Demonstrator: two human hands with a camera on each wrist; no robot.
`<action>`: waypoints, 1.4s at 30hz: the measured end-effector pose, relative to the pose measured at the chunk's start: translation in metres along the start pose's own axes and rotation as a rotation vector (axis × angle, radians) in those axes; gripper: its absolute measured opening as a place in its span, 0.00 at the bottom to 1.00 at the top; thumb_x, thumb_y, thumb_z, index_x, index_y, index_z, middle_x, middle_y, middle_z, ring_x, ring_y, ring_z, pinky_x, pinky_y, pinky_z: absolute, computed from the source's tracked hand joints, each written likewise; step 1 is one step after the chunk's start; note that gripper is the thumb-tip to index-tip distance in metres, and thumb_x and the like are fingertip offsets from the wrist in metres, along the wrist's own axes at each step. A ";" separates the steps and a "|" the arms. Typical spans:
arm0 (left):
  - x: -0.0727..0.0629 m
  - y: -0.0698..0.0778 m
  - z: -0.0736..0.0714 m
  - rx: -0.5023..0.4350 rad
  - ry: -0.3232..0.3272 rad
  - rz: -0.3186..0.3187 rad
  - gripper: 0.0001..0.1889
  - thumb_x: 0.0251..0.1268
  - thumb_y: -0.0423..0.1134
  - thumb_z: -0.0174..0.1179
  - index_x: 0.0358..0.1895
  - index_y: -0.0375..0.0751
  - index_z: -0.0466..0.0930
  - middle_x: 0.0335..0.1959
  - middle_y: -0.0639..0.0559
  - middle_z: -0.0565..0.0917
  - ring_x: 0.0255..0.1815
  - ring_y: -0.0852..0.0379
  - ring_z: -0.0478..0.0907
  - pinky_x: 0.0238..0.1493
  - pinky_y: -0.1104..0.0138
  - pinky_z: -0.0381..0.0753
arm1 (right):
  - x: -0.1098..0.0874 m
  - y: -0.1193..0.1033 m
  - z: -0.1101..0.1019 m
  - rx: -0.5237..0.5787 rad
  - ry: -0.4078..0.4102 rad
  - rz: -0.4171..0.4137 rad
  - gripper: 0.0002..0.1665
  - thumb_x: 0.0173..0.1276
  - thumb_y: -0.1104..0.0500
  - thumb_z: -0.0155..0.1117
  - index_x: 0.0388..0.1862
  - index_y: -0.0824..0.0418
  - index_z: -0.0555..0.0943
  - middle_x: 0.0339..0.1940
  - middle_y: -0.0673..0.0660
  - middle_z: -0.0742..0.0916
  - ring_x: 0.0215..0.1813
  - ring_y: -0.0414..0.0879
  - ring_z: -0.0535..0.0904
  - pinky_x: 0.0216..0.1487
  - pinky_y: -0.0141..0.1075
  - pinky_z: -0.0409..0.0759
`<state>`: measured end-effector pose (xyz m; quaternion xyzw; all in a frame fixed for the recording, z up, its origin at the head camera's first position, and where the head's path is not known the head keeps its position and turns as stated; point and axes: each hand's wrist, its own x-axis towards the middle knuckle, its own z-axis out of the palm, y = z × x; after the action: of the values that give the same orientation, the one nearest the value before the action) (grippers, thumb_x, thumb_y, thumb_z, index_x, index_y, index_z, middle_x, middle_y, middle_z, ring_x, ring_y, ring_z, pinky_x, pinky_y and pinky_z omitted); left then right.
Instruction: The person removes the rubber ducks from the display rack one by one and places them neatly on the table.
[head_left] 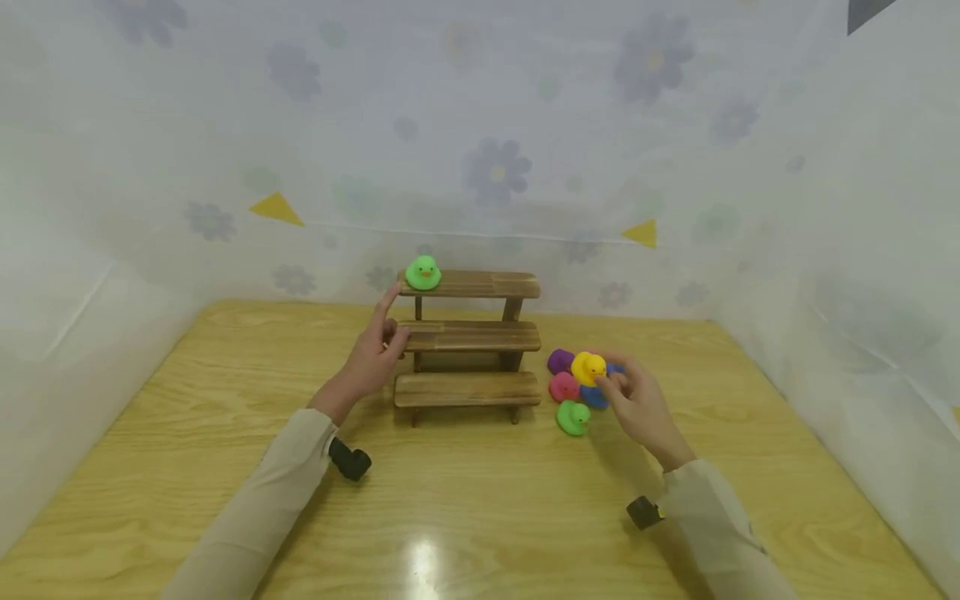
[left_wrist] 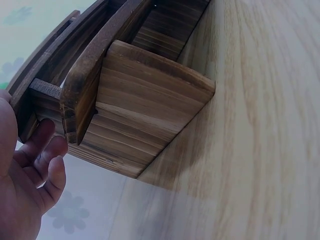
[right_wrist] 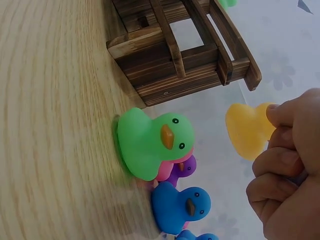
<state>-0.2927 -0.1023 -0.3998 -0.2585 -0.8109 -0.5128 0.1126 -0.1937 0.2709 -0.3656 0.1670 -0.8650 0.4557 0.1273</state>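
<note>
A yellow rubber duck (head_left: 588,368) is pinched in my right hand (head_left: 639,408); in the right wrist view this duck (right_wrist: 246,129) is held off the table. Below it lies a cluster of rubber ducks: a green one (head_left: 573,418) in front, a pink one (head_left: 564,387), a purple one (head_left: 560,361) and blue ones (right_wrist: 181,207). My left hand (head_left: 367,358) is at the left end of a three-step wooden stand (head_left: 468,389), its index finger reaching the top step and its other fingers loosely bent. Another green duck (head_left: 423,273) sits on that step's left end.
The stand rests on a wood-grain table (head_left: 465,508). Behind and at the sides hangs a pale flowered sheet (head_left: 495,100) with yellow triangles (head_left: 277,208) on it. Small black devices (head_left: 349,460) are on both wrists.
</note>
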 end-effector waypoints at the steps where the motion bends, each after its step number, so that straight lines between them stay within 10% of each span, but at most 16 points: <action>1: 0.000 0.000 0.000 0.002 0.002 0.000 0.33 0.78 0.36 0.43 0.78 0.55 0.40 0.21 0.50 0.67 0.20 0.57 0.64 0.27 0.65 0.69 | 0.000 0.001 0.000 -0.003 0.003 -0.004 0.18 0.70 0.73 0.53 0.57 0.78 0.69 0.13 0.46 0.66 0.15 0.31 0.55 0.12 0.32 0.58; 23: 0.000 -0.002 0.001 0.002 -0.003 0.004 0.33 0.78 0.36 0.42 0.78 0.54 0.39 0.21 0.51 0.67 0.20 0.59 0.64 0.27 0.66 0.69 | -0.007 0.049 -0.028 0.035 -0.236 0.039 0.18 0.73 0.67 0.54 0.60 0.71 0.71 0.15 0.43 0.65 0.15 0.33 0.55 0.14 0.32 0.59; 30: -0.005 0.036 -0.008 -0.005 -0.037 -0.039 0.32 0.76 0.31 0.42 0.78 0.39 0.39 0.21 0.51 0.66 0.20 0.59 0.63 0.28 0.65 0.69 | -0.009 0.055 -0.038 0.039 -0.327 0.114 0.19 0.73 0.64 0.56 0.57 0.73 0.72 0.18 0.45 0.67 0.17 0.35 0.57 0.17 0.34 0.60; 42: -0.004 0.039 -0.009 -0.006 -0.041 -0.044 0.32 0.77 0.31 0.41 0.78 0.40 0.39 0.20 0.50 0.67 0.20 0.60 0.63 0.29 0.64 0.69 | -0.011 0.071 -0.046 0.044 -0.419 0.213 0.16 0.72 0.60 0.58 0.53 0.69 0.75 0.16 0.44 0.67 0.17 0.32 0.56 0.15 0.30 0.55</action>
<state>-0.2692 -0.0981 -0.3668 -0.2517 -0.8170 -0.5121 0.0838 -0.2093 0.3484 -0.3970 0.1684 -0.8753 0.4405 -0.1074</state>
